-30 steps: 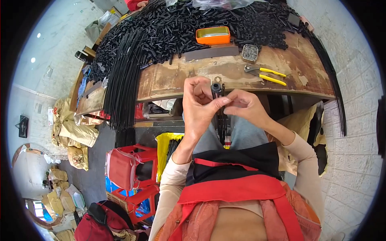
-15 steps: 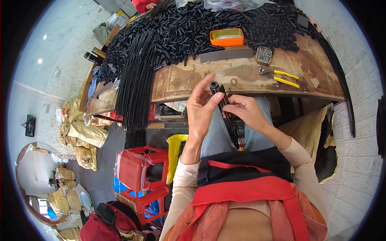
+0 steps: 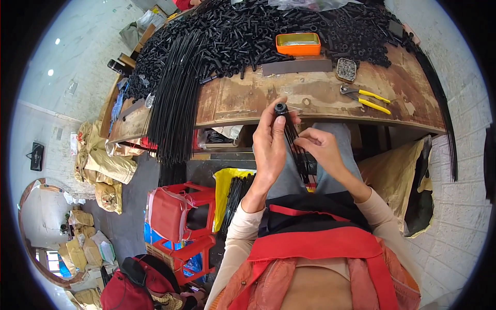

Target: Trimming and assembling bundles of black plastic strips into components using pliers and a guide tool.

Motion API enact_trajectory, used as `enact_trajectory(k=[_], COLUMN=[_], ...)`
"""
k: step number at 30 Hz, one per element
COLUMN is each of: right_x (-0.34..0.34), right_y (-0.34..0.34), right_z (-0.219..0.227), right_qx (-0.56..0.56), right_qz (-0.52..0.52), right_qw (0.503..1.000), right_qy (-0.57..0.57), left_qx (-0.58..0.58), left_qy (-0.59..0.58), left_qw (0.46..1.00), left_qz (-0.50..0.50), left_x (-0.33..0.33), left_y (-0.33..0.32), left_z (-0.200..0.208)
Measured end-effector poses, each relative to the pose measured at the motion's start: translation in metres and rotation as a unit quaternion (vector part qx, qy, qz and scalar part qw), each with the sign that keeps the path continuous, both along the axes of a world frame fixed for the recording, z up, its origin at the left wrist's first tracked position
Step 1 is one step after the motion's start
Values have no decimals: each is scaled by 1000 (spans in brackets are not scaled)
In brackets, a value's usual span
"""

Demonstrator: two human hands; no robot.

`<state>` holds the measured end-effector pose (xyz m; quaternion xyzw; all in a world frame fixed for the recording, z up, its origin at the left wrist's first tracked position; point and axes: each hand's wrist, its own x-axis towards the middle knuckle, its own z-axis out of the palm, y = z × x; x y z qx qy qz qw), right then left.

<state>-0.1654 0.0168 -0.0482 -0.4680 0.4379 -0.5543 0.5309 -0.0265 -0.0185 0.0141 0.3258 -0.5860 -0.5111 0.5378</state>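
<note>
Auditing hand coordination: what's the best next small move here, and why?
Probably gather the long, thin black rods with the bare right hand: they run down as separate strands below the bare left hand, which grips the ring-topped black cylinder near its upper end. The right hand's fingertips are already at the rods, though contact isn't clear.

The left grip [image 3: 269,147] partly hides the black tube [image 3: 280,108].
</note>
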Motion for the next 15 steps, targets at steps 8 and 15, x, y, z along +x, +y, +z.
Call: enact_trajectory(k=[8, 15], right_x=[1, -19], right_y=[-1, -3], right_z=[-3, 9], right_qx=[4, -45], right_qz=[-24, 2], right_qw=[997, 967], right_qy=[78, 249], left_qx=[6, -13], left_qy=[1, -25], left_qw=[1000, 999], left_qz=[4, 19], left_x=[-11, -22], left_y=[-3, -12], left_z=[-7, -7])
